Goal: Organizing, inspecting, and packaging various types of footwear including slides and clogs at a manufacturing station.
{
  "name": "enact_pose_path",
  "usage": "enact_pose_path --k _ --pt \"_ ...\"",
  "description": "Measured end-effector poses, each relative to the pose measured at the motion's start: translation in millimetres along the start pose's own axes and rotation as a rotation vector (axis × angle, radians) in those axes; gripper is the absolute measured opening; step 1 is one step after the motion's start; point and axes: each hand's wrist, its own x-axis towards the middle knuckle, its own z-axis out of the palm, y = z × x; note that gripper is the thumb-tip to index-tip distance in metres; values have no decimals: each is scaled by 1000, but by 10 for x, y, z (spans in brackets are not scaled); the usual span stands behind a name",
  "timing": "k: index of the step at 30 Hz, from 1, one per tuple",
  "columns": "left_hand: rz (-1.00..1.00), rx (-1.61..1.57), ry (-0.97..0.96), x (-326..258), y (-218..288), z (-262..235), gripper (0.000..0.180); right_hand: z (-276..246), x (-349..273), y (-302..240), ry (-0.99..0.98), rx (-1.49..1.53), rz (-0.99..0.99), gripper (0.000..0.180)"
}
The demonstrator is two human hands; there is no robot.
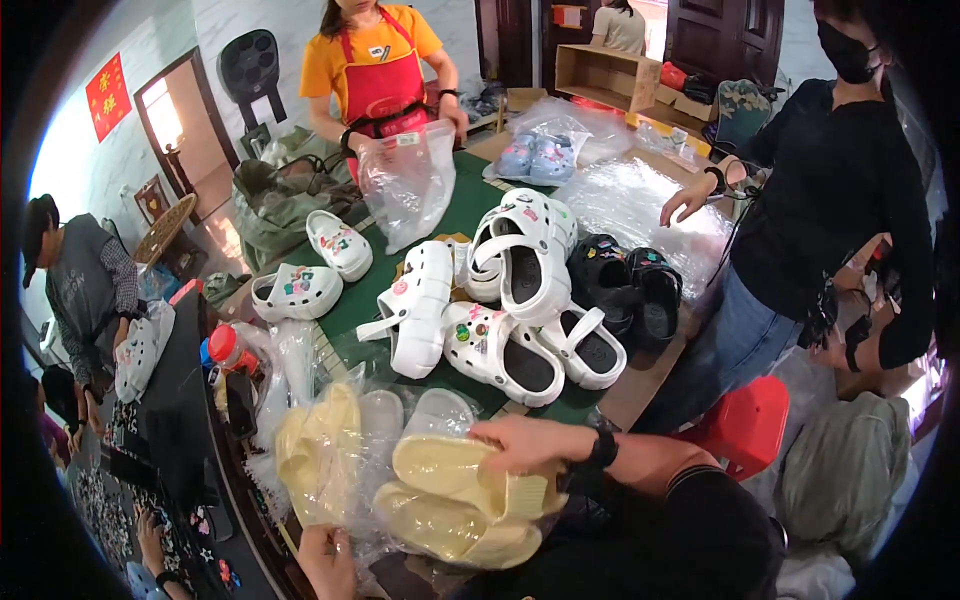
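Observation:
My right hand (530,443), with a black band at the wrist, is closed over a pair of pale yellow slides (450,525) wrapped in clear plastic. At the lower edge my left hand (327,562) has its fingers closed at the bottom of a clear plastic bag (345,510), beside another yellow slide (318,450). The fingertips there are partly hidden. Soles of greyish-white slides (440,410) show through plastic just beyond. White clogs with colourful charms (505,350) are heaped past my hands, next to black clogs (655,295).
Across the green table (465,185), a person in a red apron (385,85) handles a clear bag (408,190). Someone in black (830,190) stands at the right by a red stool (740,425). Blue clogs (537,157) and plastic sheets (640,215) lie at the back. People work at the left table (175,440).

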Motion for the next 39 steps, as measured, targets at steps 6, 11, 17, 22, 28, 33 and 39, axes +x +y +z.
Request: enact_pose_path --k 6,11,17,22,28,33,39 --pt "16 -188 327 -97 157 -413 7 -653 564 -569 183 -134 -88 37" --pt "-85 -248 325 -235 11 -343 49 -696 784 -507 573 -196 -217 33" --pt "330 190 247 -691 134 -388 70 -514 490 68 591 -341 -86 39" --pt "565 -34 195 -639 299 -175 22 -417 201 152 763 -229 -48 36" --pt "320 356 -75 -360 281 379 39 -241 -189 271 781 -233 84 38" --pt "60 324 8 -130 477 433 50 -46 -457 470 812 -153 168 42" --pt "719 95 133 174 478 446 61 45 -497 405 833 -119 149 41"
